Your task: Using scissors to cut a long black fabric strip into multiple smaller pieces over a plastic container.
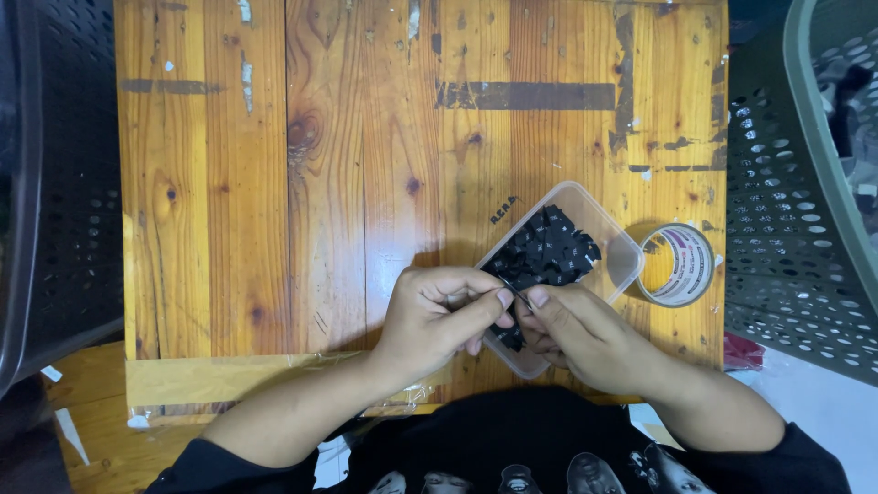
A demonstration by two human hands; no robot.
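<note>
Wooden planking, tape-scarred, forms the work surface [274,183] I look down on. Nearest me, my left hand [437,316] and right hand [572,331] meet at the near end of the clear plastic tub [626,259], both pinched shut on one small black tag [518,295] between thumb and forefinger tips; I judge a single piece is being handled above the pile, calling for fine fingertip control. Farther right lies a tape roll [678,264], with perforated baskets [786,220] on both sides.
</note>
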